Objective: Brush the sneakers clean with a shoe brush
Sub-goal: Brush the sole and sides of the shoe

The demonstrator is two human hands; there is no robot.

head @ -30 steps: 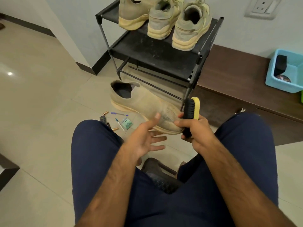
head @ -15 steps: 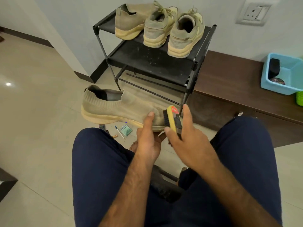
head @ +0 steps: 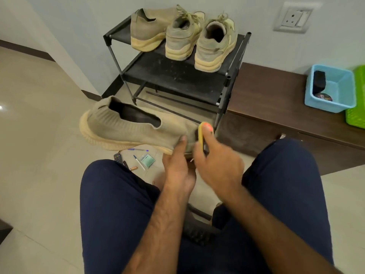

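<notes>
My left hand grips the toe end of a tan knit slip-on sneaker and holds it in the air above the floor, heel pointing left. My right hand holds a yellow-backed shoe brush against the sneaker's toe; the hand is motion-blurred and the bristles are mostly hidden. Three more tan sneakers stand on the black shoe rack: a slip-on and a laced pair.
A dark wooden bench at right carries a blue basket and a green basket. Pens, a battery and a small green packet lie on the tiled floor. My knees in navy trousers fill the foreground.
My left hand took the sneaker by the toe, lifted it off the floor and swung the heel left. My right hand brought the brush onto the toe.
</notes>
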